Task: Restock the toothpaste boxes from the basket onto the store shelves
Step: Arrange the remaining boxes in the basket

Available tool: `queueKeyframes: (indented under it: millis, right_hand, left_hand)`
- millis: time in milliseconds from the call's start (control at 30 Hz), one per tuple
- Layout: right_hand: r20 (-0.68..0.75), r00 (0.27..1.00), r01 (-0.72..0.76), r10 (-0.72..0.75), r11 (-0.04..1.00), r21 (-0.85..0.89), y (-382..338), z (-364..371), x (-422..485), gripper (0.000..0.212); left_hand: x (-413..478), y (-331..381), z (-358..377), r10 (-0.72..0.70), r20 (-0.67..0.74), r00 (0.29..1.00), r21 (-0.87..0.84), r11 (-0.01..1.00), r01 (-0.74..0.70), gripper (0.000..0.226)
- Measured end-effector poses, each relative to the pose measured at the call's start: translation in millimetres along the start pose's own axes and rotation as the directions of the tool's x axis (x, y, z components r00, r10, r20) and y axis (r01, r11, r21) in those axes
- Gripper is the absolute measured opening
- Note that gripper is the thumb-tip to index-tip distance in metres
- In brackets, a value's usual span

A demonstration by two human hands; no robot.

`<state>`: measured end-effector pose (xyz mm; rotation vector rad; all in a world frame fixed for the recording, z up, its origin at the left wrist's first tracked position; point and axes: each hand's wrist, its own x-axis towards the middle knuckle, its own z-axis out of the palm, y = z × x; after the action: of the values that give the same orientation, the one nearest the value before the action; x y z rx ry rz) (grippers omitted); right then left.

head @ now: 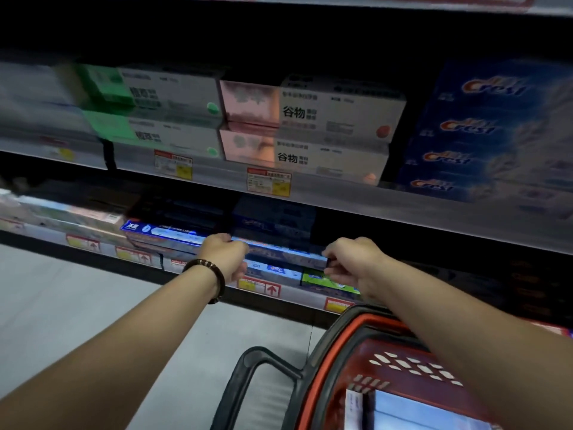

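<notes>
Head view, the only one. Both arms reach to the center of the frame, toward the lower shelf (pixel 297 301).

- The left hand (pixel 224 254), with a bead bracelet (pixel 214 276) on its wrist, has its fingers curled round the left end of a long blue toothpaste box (pixel 285 252).
- The right hand (pixel 353 263) pinches the right end of that box, thumb under and fingers on top.
- The box lies level, at the shelf's front edge, over a row of other boxes. I cannot tell if it already rests on them.
- The red basket (pixel 335 342) sits at lower right with its black handle folded down. At least 1 more pale blue box (pixel 428 411) shows inside, so stock is left.
- Upper right of the frame: a stack of Crest boxes (pixel 465 125). The upper shelf is blurred.

Step, as a judgement: placing 1 box, mid-task. The next move calls for sliding it back square on the stack and letting go with both hands. After that, reach down right into the basket. The risk is knocking the front row askew.
</notes>
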<state>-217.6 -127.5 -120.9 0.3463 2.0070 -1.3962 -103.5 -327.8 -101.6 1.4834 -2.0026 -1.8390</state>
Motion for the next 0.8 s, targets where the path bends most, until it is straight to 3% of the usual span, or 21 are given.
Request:
queueKeyframes:
  millis: [300,500,667,800]
  right_hand:
    - [0.009,0.999,-0.048,0.047,0.99,0.129,3,13,19,0.031]
    - [0.031,0.998,-0.067,0.063,0.99,0.126,2,18,27,0.036]
    - [0.052,0.998,-0.053,0.045,0.985,0.163,-2,23,26,0.023]
    - [0.081,0.996,-0.06,0.046,0.982,0.177,-6,29,22,0.009]
  left_hand:
    - [25,-9,13,0.015,0.003,1.0,-0.072,0.997,-0.015,0.07]
    - [28,-26,23,0.079,-0.012,0.997,-0.15,0.985,-0.08,0.048]
    - [24,-31,32,0.091,0.013,0.996,-0.298,0.951,-0.084,0.081]
    - [23,-23,33,0.099,0.068,0.993,-0.387,0.92,-0.065,0.062]
